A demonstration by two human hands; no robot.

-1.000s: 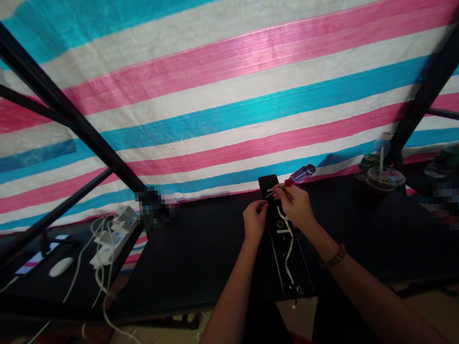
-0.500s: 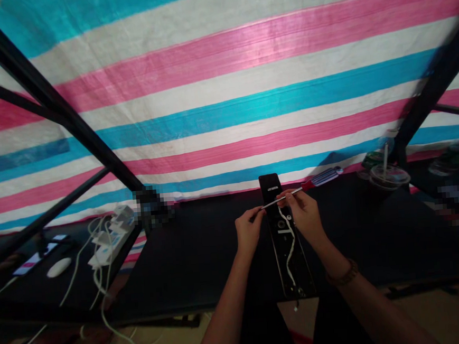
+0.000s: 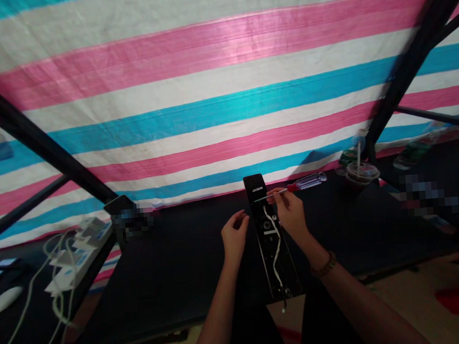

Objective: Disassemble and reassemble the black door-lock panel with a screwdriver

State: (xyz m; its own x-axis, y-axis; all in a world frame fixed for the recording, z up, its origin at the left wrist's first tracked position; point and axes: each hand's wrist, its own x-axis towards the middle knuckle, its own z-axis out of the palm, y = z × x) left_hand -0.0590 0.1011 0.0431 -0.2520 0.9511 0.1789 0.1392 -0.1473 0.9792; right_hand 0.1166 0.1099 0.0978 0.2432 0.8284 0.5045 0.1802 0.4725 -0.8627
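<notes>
A long black panel [image 3: 273, 248] lies lengthwise toward me on the black table, with a whitish cable [image 3: 277, 250] running along it and hanging past its near end. My right hand [image 3: 290, 212] pinches the metal shaft of a screwdriver [image 3: 308, 181] above the panel's upper part. The screwdriver's clear and red handle points right, and its tip reaches left over the panel. Left of the panel, my left hand [image 3: 235, 235] is held with thumb and forefinger apart; nothing can be made out between them.
At the right stand a lidded cup with a straw [image 3: 362, 173] and a plastic bottle [image 3: 414, 152]. White power strips with cables [image 3: 77, 253] and a white mouse [image 3: 5, 300] lie at the left. Dark metal posts [image 3: 411, 62] rise on both sides before a striped sheet.
The view has turned to the right. My left hand has come away from the screwdriver's tip, and its fingers have parted. My right hand still holds the shaft.
</notes>
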